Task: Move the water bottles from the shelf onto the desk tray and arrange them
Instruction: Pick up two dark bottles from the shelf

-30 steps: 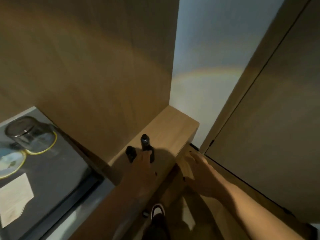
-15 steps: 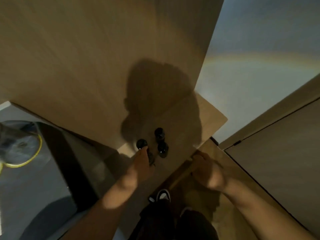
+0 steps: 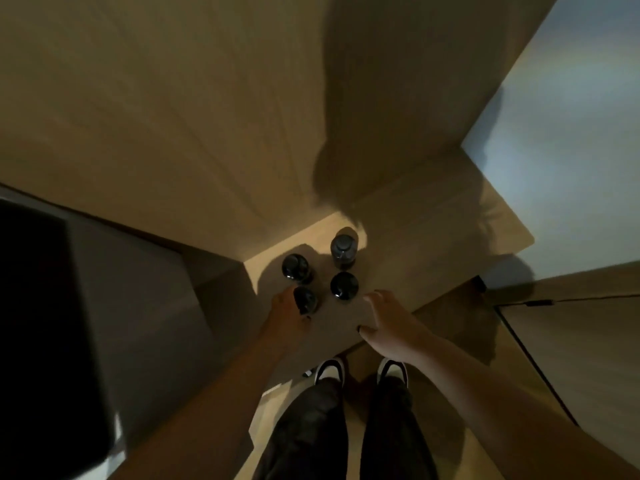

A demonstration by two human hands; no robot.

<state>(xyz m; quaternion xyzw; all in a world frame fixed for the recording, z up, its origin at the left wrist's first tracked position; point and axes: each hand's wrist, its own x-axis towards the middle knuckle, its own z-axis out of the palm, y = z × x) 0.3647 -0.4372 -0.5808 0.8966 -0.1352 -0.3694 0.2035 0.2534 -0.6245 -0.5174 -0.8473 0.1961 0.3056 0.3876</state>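
Several dark-capped water bottles stand close together on a low wooden shelf (image 3: 426, 237), seen from above. My left hand (image 3: 285, 311) curls round the front-left bottle (image 3: 305, 298). Behind it stands the back-left bottle (image 3: 295, 267). The front-right bottle (image 3: 344, 285) and the paler back-right bottle (image 3: 343, 249) stand untouched. My right hand (image 3: 389, 318) hovers with fingers spread just right of the front-right bottle, apart from it. No tray is in sight.
A tall wooden panel (image 3: 173, 116) rises behind the shelf. A grey desk surface (image 3: 145, 292) with a black object (image 3: 38, 323) lies to the left. A closed door (image 3: 581, 344) is at the right. My legs and shoes (image 3: 329, 370) stand before the shelf.
The view has tilted down over the shelf, so more bottles show. My right hand has come up from the shelf's front edge toward the front-right bottle. My left hand stays at the front-left bottle.
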